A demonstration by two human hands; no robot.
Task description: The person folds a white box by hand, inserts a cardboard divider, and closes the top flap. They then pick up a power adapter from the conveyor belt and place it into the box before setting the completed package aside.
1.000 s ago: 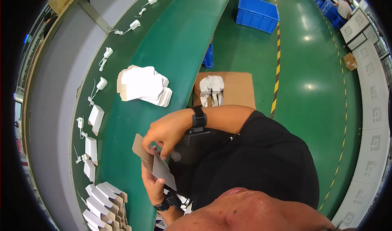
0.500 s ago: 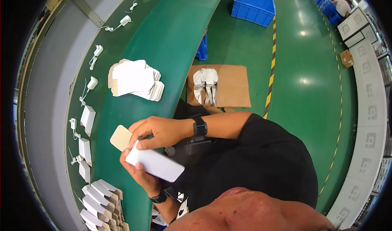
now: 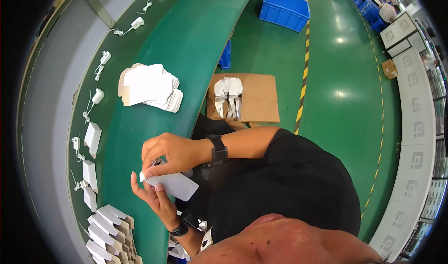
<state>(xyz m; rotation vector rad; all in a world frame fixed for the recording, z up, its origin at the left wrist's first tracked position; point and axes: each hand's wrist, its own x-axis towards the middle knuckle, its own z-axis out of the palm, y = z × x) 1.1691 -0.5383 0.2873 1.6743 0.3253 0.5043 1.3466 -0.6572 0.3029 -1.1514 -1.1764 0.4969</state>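
In front of my body I hold a small white cardboard box (image 3: 176,186) between both hands, its long side slanting down to the right. My left hand (image 3: 158,202) supports it from below, thumb on its face and one finger stretched out past its end. Bent over the upper end is my right hand (image 3: 170,154), its thumb and fingers pinching there, by a small white flap (image 3: 143,176). My fingers hide most of that end. Beyond my hands a pile of flat white box blanks (image 3: 150,86) lies on the green belt (image 3: 140,128).
Several white power adapters (image 3: 97,96) with cables and a few white boxes (image 3: 93,140) line the belt's far edge. Opened boxes (image 3: 109,231) are stacked at lower left. Right of the belt stand a brown carton (image 3: 261,98) with white pieces on it and a blue crate (image 3: 284,11).
The tan flap that stuck out beyond the box's end no longer shows. My right fingers have closed around that end, and a left finger has stretched out. The view has shifted slightly.
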